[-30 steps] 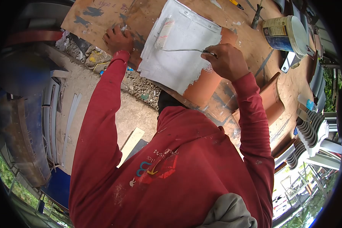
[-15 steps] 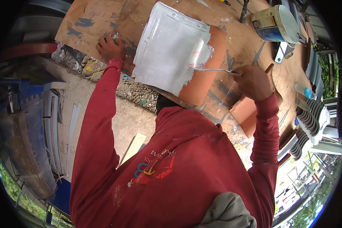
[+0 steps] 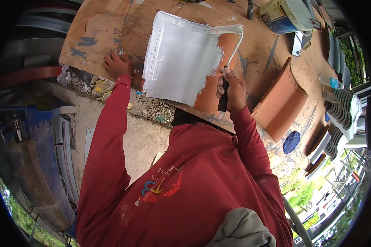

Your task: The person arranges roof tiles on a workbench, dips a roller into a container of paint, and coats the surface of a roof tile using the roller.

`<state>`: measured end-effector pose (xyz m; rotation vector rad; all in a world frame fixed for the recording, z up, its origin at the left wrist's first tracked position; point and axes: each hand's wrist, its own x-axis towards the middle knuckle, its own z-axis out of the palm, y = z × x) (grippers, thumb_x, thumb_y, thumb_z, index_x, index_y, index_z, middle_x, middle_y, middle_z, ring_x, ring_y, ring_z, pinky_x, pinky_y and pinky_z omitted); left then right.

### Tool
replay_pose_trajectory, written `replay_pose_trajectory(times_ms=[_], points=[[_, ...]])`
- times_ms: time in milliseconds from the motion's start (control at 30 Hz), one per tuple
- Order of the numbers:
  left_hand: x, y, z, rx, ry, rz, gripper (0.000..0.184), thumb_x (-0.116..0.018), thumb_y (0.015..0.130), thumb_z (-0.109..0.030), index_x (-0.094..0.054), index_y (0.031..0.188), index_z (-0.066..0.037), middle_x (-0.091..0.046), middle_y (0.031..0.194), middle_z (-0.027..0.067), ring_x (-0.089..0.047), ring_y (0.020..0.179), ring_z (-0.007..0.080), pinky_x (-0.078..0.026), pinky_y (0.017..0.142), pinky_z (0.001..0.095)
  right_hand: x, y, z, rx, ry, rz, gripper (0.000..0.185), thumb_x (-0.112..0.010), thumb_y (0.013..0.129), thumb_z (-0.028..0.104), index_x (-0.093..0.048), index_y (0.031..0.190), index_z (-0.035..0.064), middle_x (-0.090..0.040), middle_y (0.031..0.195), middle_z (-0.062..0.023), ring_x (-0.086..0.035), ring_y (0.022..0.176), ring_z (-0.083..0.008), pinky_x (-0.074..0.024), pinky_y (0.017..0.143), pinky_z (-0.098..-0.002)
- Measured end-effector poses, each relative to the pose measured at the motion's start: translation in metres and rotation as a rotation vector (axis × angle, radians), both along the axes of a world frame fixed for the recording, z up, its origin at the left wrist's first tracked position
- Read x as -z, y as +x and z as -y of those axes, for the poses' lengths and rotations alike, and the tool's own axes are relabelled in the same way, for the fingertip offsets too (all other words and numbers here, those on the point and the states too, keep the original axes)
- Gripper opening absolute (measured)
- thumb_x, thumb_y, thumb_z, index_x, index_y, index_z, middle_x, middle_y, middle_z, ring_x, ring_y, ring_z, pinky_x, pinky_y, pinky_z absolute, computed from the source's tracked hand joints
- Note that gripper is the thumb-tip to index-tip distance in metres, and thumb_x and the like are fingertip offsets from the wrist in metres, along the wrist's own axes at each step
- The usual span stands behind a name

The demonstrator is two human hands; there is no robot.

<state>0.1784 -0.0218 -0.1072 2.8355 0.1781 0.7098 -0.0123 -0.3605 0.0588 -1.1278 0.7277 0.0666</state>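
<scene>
I have the tile (image 3: 181, 61) mid-view on the wooden table (image 3: 80, 24), its near edge close to the table's near edge; white paint covers most of it, ending raggedly at a bare orange strip on the right. The roller (image 3: 228, 29) lies across the tile's far right corner, though I cannot tell whether it is pressing there. The right hand (image 3: 233, 88) is wrapped around the roller's black handle near the tile's right edge. The left hand (image 3: 118, 64) rests with bent fingers at the table edge, left of the tile; I cannot tell whether it pinches anything. Red print marks the wood far of that hand, too small for me to read. The bucket (image 3: 278, 18), far right, carries a pale label with dark lettering that I cannot make out. On the sweatshirt (image 3: 185, 185) I read a large blue B and a yellow T-like letter among script. To the right, paint-smeared wood separates the painted piece from an orange tile (image 3: 281, 101), with a dark blue patch (image 3: 291, 142) nearer; gravel (image 3: 148, 109) borders the near left edge
</scene>
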Motion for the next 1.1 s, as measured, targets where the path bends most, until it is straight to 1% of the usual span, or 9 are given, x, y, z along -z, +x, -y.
replay_pose_trajectory(times_ms=[67, 133, 367, 433, 600, 667, 700, 867, 1100], points=[[0.003, 0.001, -0.001, 0.007, -0.002, -0.004, 0.037, -0.066, 0.088, -0.031, -0.065, 0.117, -0.008, -0.055, 0.118, 0.0176, -0.052, 0.109, 0.0415, -0.044, 0.096, 0.0552, 0.010, 0.012, 0.001, 0.036, 0.031, 0.037, 0.038, -0.063, 0.106, 0.036, -0.060, 0.118, -0.0001, -0.056, 0.076, -0.0026, -0.051, 0.052, -0.0111, -0.0451, 0.048, -0.0287], [0.004, 0.002, -0.004, 0.005, -0.002, -0.007, 0.037, -0.067, 0.088, -0.031, -0.065, 0.117, -0.008, -0.055, 0.118, 0.0173, -0.052, 0.109, 0.0413, -0.045, 0.096, 0.0553, 0.011, 0.019, -0.003, 0.034, 0.037, 0.066, 0.034, -0.062, 0.106, 0.036, -0.060, 0.110, 0.0028, -0.056, 0.076, -0.0025, -0.052, 0.054, -0.0111, -0.0459, 0.050, -0.0281], [0.004, -0.002, -0.001, -0.009, -0.005, -0.015, 0.037, -0.068, 0.088, -0.031, -0.065, 0.117, -0.009, -0.055, 0.119, 0.0169, -0.052, 0.110, 0.0415, -0.045, 0.095, 0.0554, 0.011, 0.015, -0.026, 0.027, -0.040, 0.024, 0.032, -0.060, 0.107, 0.036, -0.060, 0.107, 0.0040, -0.056, 0.075, -0.0022, -0.052, 0.054, -0.0108, -0.0470, 0.050, -0.0284], [0.006, 0.001, -0.005, -0.008, 0.004, -0.002, 0.037, -0.068, 0.088, -0.031, -0.065, 0.117, -0.009, -0.055, 0.120, 0.0168, -0.051, 0.110, 0.0415, -0.045, 0.095, 0.0555, 0.014, 0.021, -0.027, 0.074, -0.029, 0.036, 0.028, -0.059, 0.108, 0.032, -0.055, 0.095, 0.0062, -0.057, 0.072, -0.0039, -0.053, 0.050, -0.0120, -0.0470, 0.044, -0.0303], [0.004, -0.001, -0.006, 0.028, -0.029, -0.011, 0.037, -0.067, 0.088, -0.031, -0.064, 0.118, -0.009, -0.054, 0.122, 0.0173, -0.050, 0.111, 0.0416, -0.044, 0.095, 0.0563, 0.015, -0.057, -0.044, -0.011, -0.073, -0.064, 0.031, -0.058, 0.108, 0.034, -0.057, 0.106, 0.0033, -0.056, 0.073, -0.0020, -0.051, 0.049, -0.0097, -0.0446, 0.043, -0.0277], [0.003, 0.000, -0.004, 0.026, -0.021, -0.016, 0.037, -0.066, 0.088, -0.031, -0.064, 0.117, -0.009, -0.054, 0.122, 0.0177, -0.050, 0.111, 0.0419, -0.044, 0.095, 0.0563, 0.017, -0.097, -0.058, -0.043, -0.107, -0.061, 0.031, -0.057, 0.109, 0.033, -0.057, 0.107, 0.0024, -0.057, 0.072, -0.0026, -0.051, 0.047, -0.0096, -0.0436, 0.042, -0.0266], [0.003, -0.001, -0.003, 0.014, -0.015, -0.028, 0.037, -0.065, 0.088, -0.031, -0.063, 0.117, -0.008, -0.054, 0.122, 0.0181, -0.050, 0.111, 0.0421, -0.044, 0.096, 0.0564, 0.008, -0.114, -0.065, -0.052, -0.089, -0.104, 0.030, -0.058, 0.108, 0.032, -0.054, 0.093, 0.0055, -0.058, 0.070, -0.0031, -0.053, 0.048, -0.0104, -0.0456, 0.043, -0.0280], [0.001, 0.000, -0.001, 0.028, 0.006, -0.005, 0.037, -0.064, 0.087, -0.029, -0.062, 0.117, -0.007, -0.054, 0.121, 0.0191, -0.050, 0.111, 0.0430, -0.044, 0.096, 0.0571, 0.005, -0.176, -0.081, 0.031, 0.058, -0.161, 0.031, -0.057, 0.109, 0.032, -0.060, 0.103, 0.0014, -0.058, 0.069, -0.0030, -0.052, 0.047, -0.0102, -0.0446, 0.043, -0.0275], [-0.005, 0.000, 0.003, -0.011, -0.017, -0.051, 0.038, -0.062, 0.085, -0.027, -0.061, 0.117, -0.007, -0.052, 0.119, 0.0206, -0.051, 0.110, 0.0443, -0.044, 0.095, 0.0579, 0.014, -0.037, -0.060, 0.173, -0.002, -0.003, 0.032, -0.056, 0.109, 0.032, -0.061, 0.104, 0.0007, -0.057, 0.069, -0.0022, -0.053, 0.049, -0.0105, -0.0439, 0.043, -0.0276]])
